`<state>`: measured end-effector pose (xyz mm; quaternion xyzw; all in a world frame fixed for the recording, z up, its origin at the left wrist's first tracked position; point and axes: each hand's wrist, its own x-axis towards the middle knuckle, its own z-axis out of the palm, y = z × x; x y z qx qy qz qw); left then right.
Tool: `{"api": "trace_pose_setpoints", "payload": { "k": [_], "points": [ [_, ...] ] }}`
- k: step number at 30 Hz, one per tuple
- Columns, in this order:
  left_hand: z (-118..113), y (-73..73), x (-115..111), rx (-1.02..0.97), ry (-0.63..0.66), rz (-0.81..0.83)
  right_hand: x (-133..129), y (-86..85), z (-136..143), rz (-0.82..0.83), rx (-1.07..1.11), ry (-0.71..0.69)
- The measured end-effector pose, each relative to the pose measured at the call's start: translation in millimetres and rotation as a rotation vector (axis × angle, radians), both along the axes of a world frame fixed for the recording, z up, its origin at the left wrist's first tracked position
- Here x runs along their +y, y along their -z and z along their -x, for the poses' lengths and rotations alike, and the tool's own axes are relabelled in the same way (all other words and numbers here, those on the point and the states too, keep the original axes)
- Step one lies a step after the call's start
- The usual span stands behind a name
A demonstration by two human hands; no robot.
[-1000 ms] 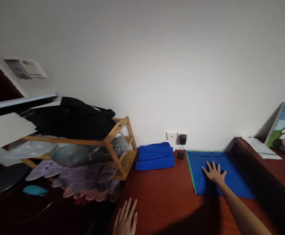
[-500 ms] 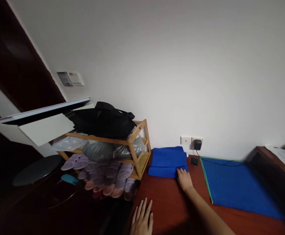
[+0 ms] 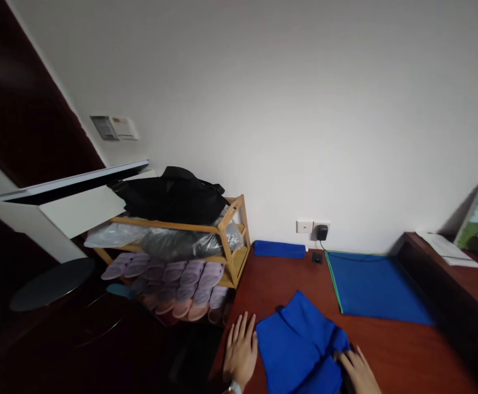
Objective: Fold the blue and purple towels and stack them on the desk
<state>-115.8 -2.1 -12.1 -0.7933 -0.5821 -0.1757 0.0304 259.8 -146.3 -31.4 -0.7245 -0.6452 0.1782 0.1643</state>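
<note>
"So, what stood at the far left?"

"A dark round stool (image 3: 53, 282), and right of it a wooden rack (image 3: 165, 223). A black bag (image 3: 173, 197) lay on its top, clear plastic bags (image 3: 173, 243) filled the shelf below, and slippers (image 3: 200, 273) sat lower down."

"And the left hand (image 3: 241, 347)?"

"It rested palm down on the near left part of the red-brown desk (image 3: 275, 279), fingers a little spread, holding nothing. There was a band (image 3: 234, 387) at the wrist."

"Where was the blue cloth?"

"There were two. A folded strip (image 3: 280, 249) lay far back, by the wall. The loose blue cloth (image 3: 300, 342) was near, rumpled, between the two hands."

"Was the right hand (image 3: 357, 369) gripping it?"

"Its fingers touched the cloth's right edge; I couldn't tell whether they were closed on it. The hands themselves were well apart."

"What was farther right?"

"A black plug (image 3: 322, 232) in the wall socket, then a blue mat (image 3: 378, 284) with green edging, flat on the desk. Beyond it, white paper (image 3: 448, 249) lay on a raised ledge (image 3: 474, 279), near a colourful picture (image 3: 474, 219)."
</note>
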Motion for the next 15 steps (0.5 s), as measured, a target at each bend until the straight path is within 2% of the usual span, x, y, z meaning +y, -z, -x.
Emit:
{"api": "trace_pose_setpoints", "payload": {
  "k": [3,5,7,8,11,13,15],
  "points": [
    [-3,-14.7,-2,-0.02,0.003,0.023,15,-54.1,-3,-0.1,-0.03,-0.026],
    [-3,-26.1,-6,-0.052,0.018,0.03,22,-86.5,5,-0.117,-0.06,0.046],
    [-5,-37.8,-15,-0.101,0.074,0.026,17,-107.5,24,-0.163,-0.069,0.097],
    [-8,-42.8,-22,-0.132,0.114,0.019,10,-112.4,38,-0.191,-0.056,0.083],
    [-22,-46.9,-53,-0.249,0.193,0.009,-20,-105.7,91,-0.242,0.027,-0.064],
    [-37,-36.8,-81,-0.346,0.174,0.025,-35,-88.9,124,-0.249,0.055,-0.129],
    [-54,-18.4,-109,-0.472,0.125,0.06,-45,-69.6,146,-0.242,0.044,-0.153]
  ]
}}
